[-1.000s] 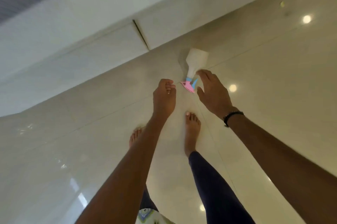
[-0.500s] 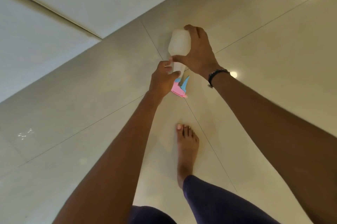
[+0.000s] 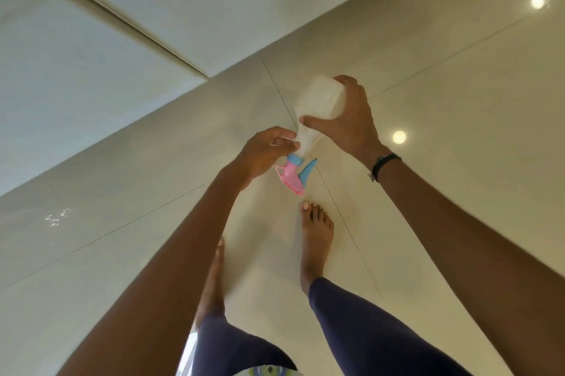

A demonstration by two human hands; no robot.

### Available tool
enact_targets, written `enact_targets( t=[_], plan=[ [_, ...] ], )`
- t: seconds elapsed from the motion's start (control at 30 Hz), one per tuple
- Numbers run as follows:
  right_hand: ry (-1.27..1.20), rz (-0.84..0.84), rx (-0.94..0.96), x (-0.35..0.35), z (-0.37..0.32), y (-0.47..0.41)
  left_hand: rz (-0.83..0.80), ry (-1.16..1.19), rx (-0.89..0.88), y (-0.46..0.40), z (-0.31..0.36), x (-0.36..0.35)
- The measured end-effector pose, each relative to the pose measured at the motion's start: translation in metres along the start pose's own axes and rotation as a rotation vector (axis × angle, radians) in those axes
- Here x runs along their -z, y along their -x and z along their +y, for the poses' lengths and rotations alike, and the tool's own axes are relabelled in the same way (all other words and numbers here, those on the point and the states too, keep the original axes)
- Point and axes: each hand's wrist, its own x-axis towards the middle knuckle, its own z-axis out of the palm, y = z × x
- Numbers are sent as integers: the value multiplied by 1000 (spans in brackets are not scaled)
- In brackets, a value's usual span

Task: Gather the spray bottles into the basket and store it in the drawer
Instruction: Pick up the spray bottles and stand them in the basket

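One spray bottle is recorded, held off the floor near the centre of the frame, inverted, with its white body uppermost and its pink and blue trigger head pointing down toward the feet. The right hand is wrapped around the body, thumb on the near face, fingers over the far side. The left hand is pinched at the neck just above the blue collar; whether it grips the neck itself or a tag there cannot be told.

No basket and no drawer are seen in the frame; only pale cabinet fronts are noted in the upper left.

Step in hand is judged to be the lift and carry of this bottle toward the basket. Recommended handling:
- The weight should be borne by the right hand on the body, where the hold is broad.
- The neck pinch should be used only for steadying; the trigger should be kept free of pressure so nothing is discharged.
- The bottle should be turned upright before transport, since an inverted head may drip.
- Footing should be watched, the glossy tiles being judged slippery under bare feet.
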Motion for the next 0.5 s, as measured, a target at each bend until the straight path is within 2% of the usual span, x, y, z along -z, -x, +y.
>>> enact_targets(
  t=[0.27,0.5],
  plan=[
    [-194,-71,-42,58,-123,95,-21,39,-23,165,76,49],
    [-449,-286,-9,90,-250,156,-11,52,-15,301,142,103]
  ],
)
